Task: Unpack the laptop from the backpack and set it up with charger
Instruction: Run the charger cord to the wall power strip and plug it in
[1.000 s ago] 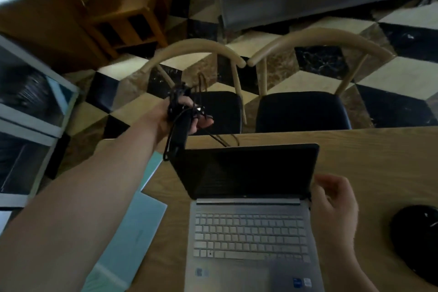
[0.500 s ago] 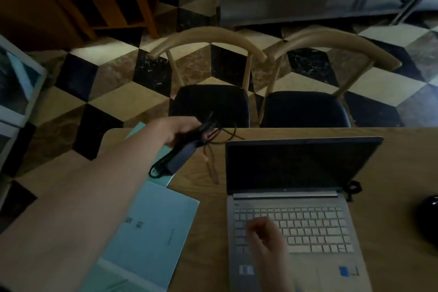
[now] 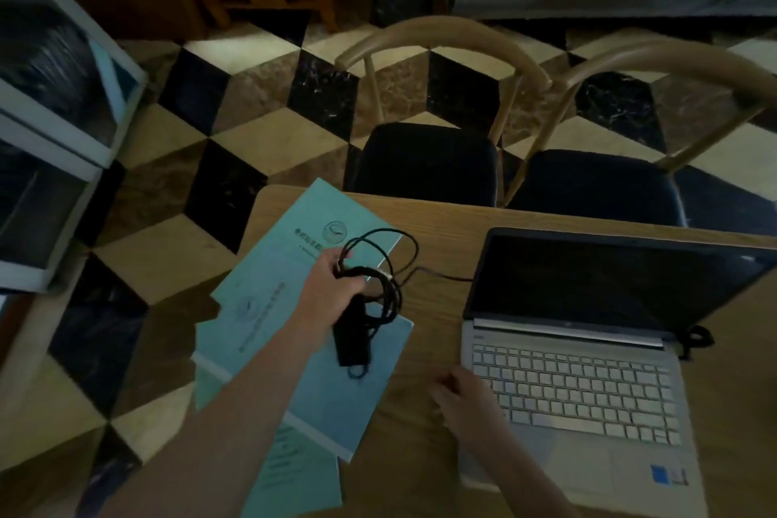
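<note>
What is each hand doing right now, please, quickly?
Left hand: grips the coiled charger cable, with the charger brick hanging below.
Right hand: holds nothing, loosely curled at the laptop front-left edge.

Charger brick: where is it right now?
Head view, left of the laptop: the charger brick hangs from the left hand, over the teal booklets.

Left hand (image 3: 332, 290) clenched, right hand (image 3: 466, 400) loosely curled

charger (image 3: 352, 332) black | laptop (image 3: 576, 383) silver | booklets (image 3: 294, 307) teal | floor (image 3: 260, 97) black-cream cube pattern
</note>
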